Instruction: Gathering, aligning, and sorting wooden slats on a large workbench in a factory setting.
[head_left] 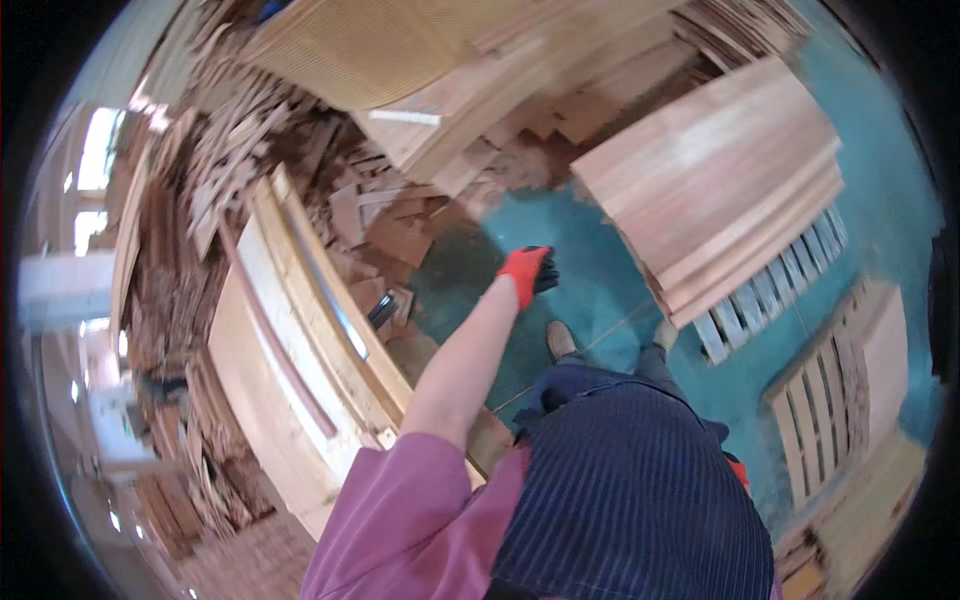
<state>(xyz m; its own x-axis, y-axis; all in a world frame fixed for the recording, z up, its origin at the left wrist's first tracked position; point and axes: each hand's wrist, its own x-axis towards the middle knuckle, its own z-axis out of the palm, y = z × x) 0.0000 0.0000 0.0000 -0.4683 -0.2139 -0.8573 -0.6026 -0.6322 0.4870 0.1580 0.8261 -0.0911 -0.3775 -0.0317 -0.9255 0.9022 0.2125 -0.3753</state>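
My left hand (528, 276), in a red glove with black fingers, hangs over the floor ahead of my body. Its fingers look loosely curled, and nothing shows in them. The nearest things are a stack of wide wooden panels (715, 165) to its right and a bench with long wooden boards (310, 330) to its left; it touches neither. Of my right hand (738, 470), only a bit of red glove shows beside my dark striped apron (640, 490). Its fingers are hidden behind my body.
The panel stack rests on a pale slatted pallet (770, 285). Another slatted wooden stack (835, 400) lies at the right. Wood offcuts (400, 225) litter the floor ahead left. A large yellowish sheet (370, 50) lies at the far side. The floor (590, 250) is blue-green.
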